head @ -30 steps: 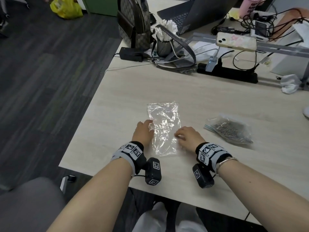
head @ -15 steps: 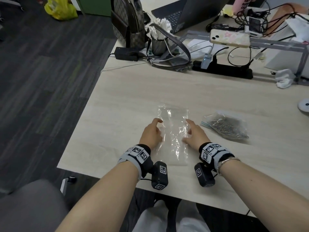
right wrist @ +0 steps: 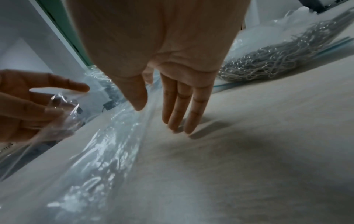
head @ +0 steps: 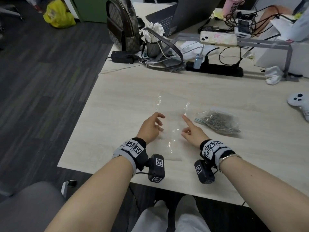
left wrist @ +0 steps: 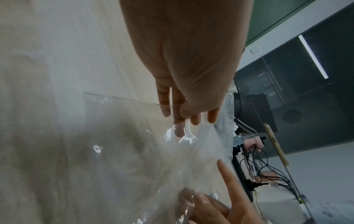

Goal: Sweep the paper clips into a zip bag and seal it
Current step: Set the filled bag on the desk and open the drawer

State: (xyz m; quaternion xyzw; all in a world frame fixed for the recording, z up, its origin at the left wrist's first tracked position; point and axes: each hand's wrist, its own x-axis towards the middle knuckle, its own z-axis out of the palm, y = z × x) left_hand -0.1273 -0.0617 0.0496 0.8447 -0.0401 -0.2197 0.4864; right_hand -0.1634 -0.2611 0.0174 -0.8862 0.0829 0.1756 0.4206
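Note:
An empty clear zip bag [head: 170, 129] lies lengthwise on the pale table [head: 117, 114] between my hands. My left hand [head: 159, 123] is at its left edge. Thumb and a finger pinch the film [right wrist: 63, 106] and lift it a little, with the index finger stretched out. My right hand [head: 184, 126] is at the bag's right edge. Its index finger points forward, its thumb [right wrist: 138, 100] touches the raised edge, and three straight fingers [right wrist: 178, 118] touch the table. The paper clips [head: 219, 123] sit heaped in a second clear bag to the right, apart from both hands.
A white game controller [head: 299, 102] lies at the far right. Across the back stand a black power strip [head: 215, 69], cables, a phone on a stand [head: 217, 38], a laptop [head: 184, 15], a cup of white sticks [head: 153, 41] and a backpack [head: 123, 25]. The table ends close at my left and front.
The bag, crumpled a second ago, now lies flatter. Both hands slid forward along its sides. Their fingers have since lifted off it, and the right index finger now points forward.

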